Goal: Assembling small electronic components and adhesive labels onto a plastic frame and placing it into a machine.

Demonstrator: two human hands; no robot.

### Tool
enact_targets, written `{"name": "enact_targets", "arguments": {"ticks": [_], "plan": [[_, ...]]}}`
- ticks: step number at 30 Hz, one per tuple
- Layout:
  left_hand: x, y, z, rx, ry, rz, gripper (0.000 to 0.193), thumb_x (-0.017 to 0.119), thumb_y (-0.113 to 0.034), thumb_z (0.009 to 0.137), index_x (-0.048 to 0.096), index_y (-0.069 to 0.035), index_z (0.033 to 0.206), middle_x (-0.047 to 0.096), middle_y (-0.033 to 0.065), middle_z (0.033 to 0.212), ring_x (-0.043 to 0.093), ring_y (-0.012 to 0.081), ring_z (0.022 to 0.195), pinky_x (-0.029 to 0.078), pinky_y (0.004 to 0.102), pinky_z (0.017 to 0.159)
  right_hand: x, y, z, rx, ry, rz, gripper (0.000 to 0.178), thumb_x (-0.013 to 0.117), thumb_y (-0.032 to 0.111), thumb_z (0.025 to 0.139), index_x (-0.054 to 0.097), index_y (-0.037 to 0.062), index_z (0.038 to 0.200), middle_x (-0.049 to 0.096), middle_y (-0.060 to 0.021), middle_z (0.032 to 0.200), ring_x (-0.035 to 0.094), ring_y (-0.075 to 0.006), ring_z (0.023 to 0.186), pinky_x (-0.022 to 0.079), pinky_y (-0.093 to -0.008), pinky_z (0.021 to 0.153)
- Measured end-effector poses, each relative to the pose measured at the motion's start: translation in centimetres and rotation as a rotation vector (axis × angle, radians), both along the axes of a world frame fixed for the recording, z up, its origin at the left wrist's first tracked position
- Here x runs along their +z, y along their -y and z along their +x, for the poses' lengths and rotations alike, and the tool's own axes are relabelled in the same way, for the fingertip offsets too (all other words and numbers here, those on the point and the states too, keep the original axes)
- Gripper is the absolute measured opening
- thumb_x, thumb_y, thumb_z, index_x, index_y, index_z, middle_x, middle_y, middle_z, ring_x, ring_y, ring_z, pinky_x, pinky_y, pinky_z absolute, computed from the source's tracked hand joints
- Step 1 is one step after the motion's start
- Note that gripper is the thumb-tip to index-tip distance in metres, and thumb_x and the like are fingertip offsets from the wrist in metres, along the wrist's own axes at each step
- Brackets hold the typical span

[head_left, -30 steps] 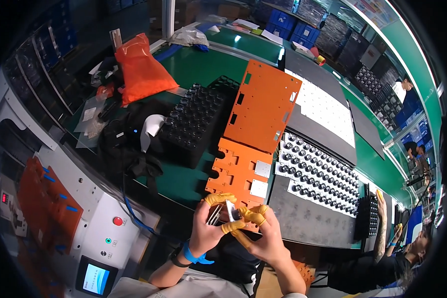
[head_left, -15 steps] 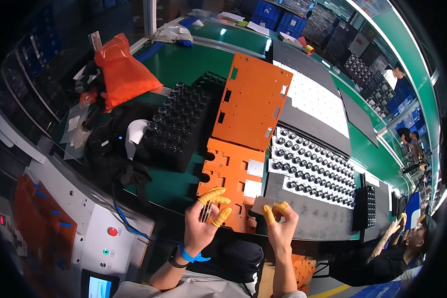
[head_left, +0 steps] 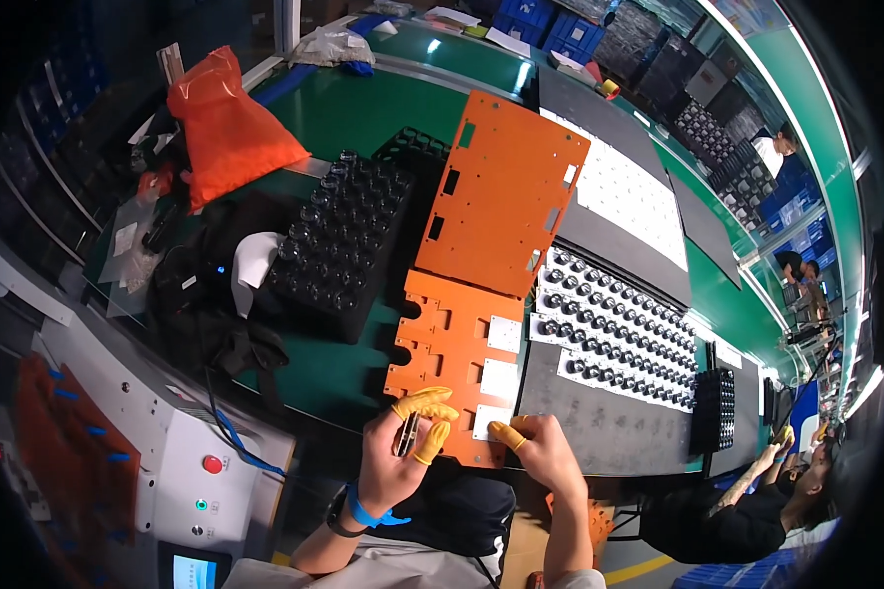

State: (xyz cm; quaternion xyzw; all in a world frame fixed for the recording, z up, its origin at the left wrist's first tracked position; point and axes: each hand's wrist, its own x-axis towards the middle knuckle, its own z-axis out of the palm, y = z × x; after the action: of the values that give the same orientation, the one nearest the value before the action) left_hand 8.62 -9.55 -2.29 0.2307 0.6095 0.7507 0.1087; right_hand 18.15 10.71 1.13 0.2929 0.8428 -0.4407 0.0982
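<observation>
My left hand [head_left: 395,454], in yellow finger cots, is closed around a small stack of thin plates [head_left: 408,435] held on edge. It hovers over the near left part of an orange fixture [head_left: 424,339] with cut-outs. My right hand [head_left: 548,454] is closed, with yellow-covered fingertips on the right edge of a white square plate [head_left: 485,420]. That plate lies at the fixture's near right side. Two more white plates, a middle one [head_left: 499,377] and a far one [head_left: 504,335], lie in line beyond it. An orange lid panel [head_left: 501,191] rises from the fixture's far end.
On the left stand a black tray of clear round lenses [head_left: 339,245] and an orange bag [head_left: 228,133]. To the right lie white strips with black round parts [head_left: 619,329] on a dark mat [head_left: 599,422]. A machine with a red button [head_left: 212,464] is at lower left; a co-worker [head_left: 746,510] sits at right.
My right hand has moved left and brought the square plate down onto the fixture, in line with the other two. My left hand still holds its stack. The view has shifted slightly.
</observation>
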Motion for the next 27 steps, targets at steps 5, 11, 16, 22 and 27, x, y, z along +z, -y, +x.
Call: {"name": "enact_targets", "arguments": {"ticks": [5, 11, 16, 22, 27], "plan": [[-0.4, 0.2, 0.2, 0.044, 0.084, 0.097, 0.028, 0.065, -0.009, 0.101, 0.063, 0.004, 0.126, 0.071, 0.0053, 0.103, 0.055, 0.0040, 0.078, 0.048, 0.0209, 0.074, 1.8, -1.7, -2.2, 0.146, 0.160, -0.062, 0.036, 0.074, 0.033, 0.095, 0.078, -0.0005, 0.082, 0.069, -0.0130, 0.066, 0.062, -0.0195, 0.065, 0.050, -0.0377, 0.066], [-1.6, 2.0, -0.4, -0.083, 0.278, 0.341, 0.092, 0.070, 0.011, 0.084, 0.022, -0.016, 0.157, 0.034, -0.0003, 0.108, 0.038, 0.0099, 0.085, 0.037, 0.0209, 0.083, 3.8, 1.4, -2.2, 0.262, 0.165, 0.803, 0.040, 0.080, 0.042, 0.083, 0.078, 0.0027, 0.075, 0.065, -0.0170, 0.059, 0.064, -0.0374, 0.058, 0.052, -0.0422, 0.059], [-2.0, 4.6, -0.9, -0.060, 0.421, 0.420, 0.083, 0.070, 0.013, 0.085, 0.031, -0.015, 0.152, 0.043, 0.0005, 0.112, 0.049, 0.0113, 0.093, 0.042, 0.0239, 0.088, 8.6, 6.9, -6.5, 0.320, -0.155, 0.736, 0.048, 0.074, 0.044, 0.092, 0.071, 0.0034, 0.066, 0.061, -0.0182, 0.055, 0.062, -0.0377, 0.053, 0.049, -0.0440, 0.054], [-1.9, 6.3, -1.7, -0.003, 0.441, 0.511, 0.049, 0.071, 0.005, 0.092, 0.050, -0.009, 0.134, 0.056, 0.0036, 0.117, 0.061, 0.0169, 0.114, 0.052, 0.0336, 0.102, 8.9, 11.6, -17.2, 0.405, -0.775, 0.554, 0.021, 0.079, 0.023, 0.087, 0.072, 0.0044, 0.092, 0.065, -0.0095, 0.078, 0.065, -0.0271, 0.064, 0.051, -0.0393, 0.058], [-2.0, 6.9, -1.8, 0.016, 0.471, 0.639, 0.041, 0.070, -0.008, 0.097, 0.052, -0.004, 0.135, 0.065, 0.0140, 0.126, 0.069, 0.0278, 0.111, 0.058, 0.0416, 0.098, 7.0, 13.8, -23.6, 0.419, -0.660, 0.789, 0.039, 0.079, 0.037, 0.085, 0.070, -0.0015, 0.088, 0.070, -0.0183, 0.087, 0.072, -0.0346, 0.071, 0.057, -0.0419, 0.061]]}}
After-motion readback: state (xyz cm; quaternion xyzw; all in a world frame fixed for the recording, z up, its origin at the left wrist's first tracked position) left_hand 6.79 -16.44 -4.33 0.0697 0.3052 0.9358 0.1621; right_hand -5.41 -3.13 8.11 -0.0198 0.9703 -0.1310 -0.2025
